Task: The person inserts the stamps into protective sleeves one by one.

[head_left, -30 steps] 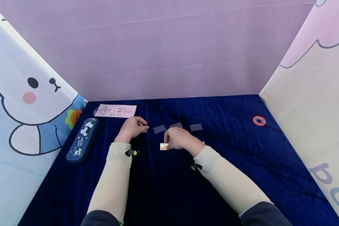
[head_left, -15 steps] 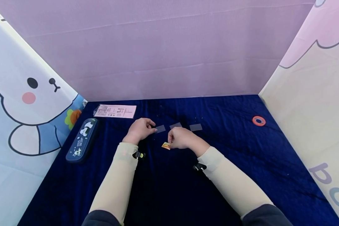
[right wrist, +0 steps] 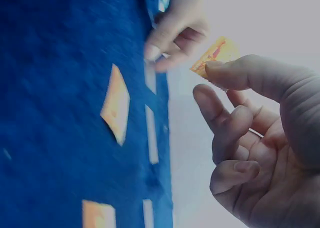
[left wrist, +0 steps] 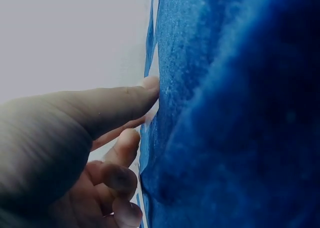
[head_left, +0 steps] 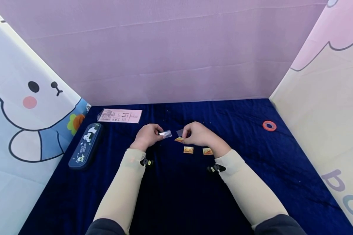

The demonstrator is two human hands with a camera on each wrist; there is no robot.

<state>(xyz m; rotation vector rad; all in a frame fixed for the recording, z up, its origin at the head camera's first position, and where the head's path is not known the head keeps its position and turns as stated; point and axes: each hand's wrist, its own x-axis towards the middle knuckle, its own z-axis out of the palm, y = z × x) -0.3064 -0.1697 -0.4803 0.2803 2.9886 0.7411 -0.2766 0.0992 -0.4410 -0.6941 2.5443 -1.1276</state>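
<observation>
In the head view my left hand (head_left: pixel 148 134) pinches the near-left end of a small clear plastic sleeve (head_left: pixel 166 133), which catches the light. The left wrist view shows the thumb against the sleeve's pale edge (left wrist: pixel 154 63), close to the cloth. My right hand (head_left: pixel 197 133) holds an orange-yellow stamp (head_left: pixel 178 139) between thumb and finger, above the cloth and right of that sleeve. Its toothed edge shows in the right wrist view. Partly behind the right hand lies a second clear sleeve (head_left: pixel 179 132); a third (right wrist: pixel 148 214) appears in the right wrist view. Two more stamps (head_left: pixel 188 150) lie nearer me.
A dark blue panda-print case (head_left: pixel 86 146) lies at the left on the blue cloth (head_left: pixel 170 202). Behind it is a pink printed card in a clear pouch (head_left: pixel 120 116). An orange-red ring (head_left: pixel 269 126) sits far right. Fabric walls (head_left: pixel 176 58) enclose the back and sides.
My left hand has moved right and taken hold of the leftmost sleeve. My right hand has picked up a stamp and carried it up and away from me, uncovering two others.
</observation>
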